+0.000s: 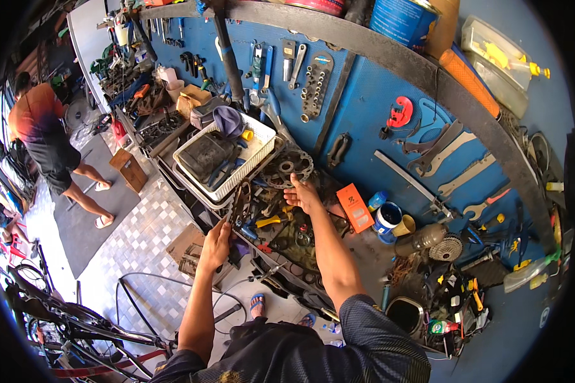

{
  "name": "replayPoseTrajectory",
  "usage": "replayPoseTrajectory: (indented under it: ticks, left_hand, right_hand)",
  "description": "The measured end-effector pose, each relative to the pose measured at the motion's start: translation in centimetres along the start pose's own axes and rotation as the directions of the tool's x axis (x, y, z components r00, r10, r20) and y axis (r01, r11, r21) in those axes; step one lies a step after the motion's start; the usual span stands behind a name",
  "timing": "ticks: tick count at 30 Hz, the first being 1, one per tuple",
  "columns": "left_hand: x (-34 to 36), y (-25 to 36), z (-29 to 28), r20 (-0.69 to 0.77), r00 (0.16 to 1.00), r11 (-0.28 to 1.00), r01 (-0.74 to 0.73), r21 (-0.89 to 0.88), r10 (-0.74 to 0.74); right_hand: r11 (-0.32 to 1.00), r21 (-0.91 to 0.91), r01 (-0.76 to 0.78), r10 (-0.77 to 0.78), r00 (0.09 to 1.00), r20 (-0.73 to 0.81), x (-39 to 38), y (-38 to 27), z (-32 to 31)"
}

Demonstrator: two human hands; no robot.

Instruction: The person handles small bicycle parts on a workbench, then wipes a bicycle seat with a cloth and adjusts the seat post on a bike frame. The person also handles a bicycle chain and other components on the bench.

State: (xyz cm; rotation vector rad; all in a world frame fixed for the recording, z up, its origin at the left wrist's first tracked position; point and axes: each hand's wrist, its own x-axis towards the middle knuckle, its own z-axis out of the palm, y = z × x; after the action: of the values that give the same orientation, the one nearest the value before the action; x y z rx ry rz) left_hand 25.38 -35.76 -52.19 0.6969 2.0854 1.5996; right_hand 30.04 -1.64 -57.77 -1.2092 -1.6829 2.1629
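Fingers of right hand half-open at gear edge, apparently empty; left hand curled, grip unclear; upper-centre basket likely corrals tools.

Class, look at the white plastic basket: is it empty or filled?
Filled: inside the white plastic basket lie a bulky dark item, a purplish-grey cloth and a small yellow item.

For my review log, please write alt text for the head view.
A person's right hand is at a toothed metal disc, the left hand at a dark narrow piece, at a cluttered workbench with a white basket and blue tool wall.
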Motion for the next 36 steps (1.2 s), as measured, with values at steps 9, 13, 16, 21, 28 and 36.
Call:
replayPoseTrajectory:
  ticks: [9,13,16,21,28,36]
  left_hand:
    - [5.9,4.8,4.1,0.077,0.977,0.954,-0.211,0.213,0.198]
    - [12.7,5.1,8.9,0.108,0.882,0.813,-0.466,0.348,0.459]
    - [18.4,5.1,13.0,0.196,0.932,0.782,-0.363,0.507,0.306]
    - [23.6,3.2,17.1,0.114,0.993,0.594,-0.112,0.796,0.034]
    - [26.1,-0.5,18.4,0.086,0.990,0.458,-0.126,0.880,0.108]
    - [20.6,3.4,21.5,0.156,0.873,0.474,-0.392,0.789,0.462]
  right_hand:
    - [0.992,-0.029,0.120,-0.119,0.993,0.026,-12.5,5.8,-5.3]
    - [0.991,0.031,0.130,-0.131,0.990,0.059,-19.8,11.6,-7.4]
    - [0.990,0.015,0.140,-0.141,0.989,0.040,-25.5,16.2,-8.9]
    - [0.947,-0.261,0.190,-0.222,0.970,-0.099,-33.5,21.9,-10.8]
    - [0.983,-0.182,-0.005,-0.058,0.938,-0.341,-41.1,23.3,-14.1]
    - [0.907,-0.418,0.054,-0.246,0.873,-0.421,-43.3,22.0,-17.3]
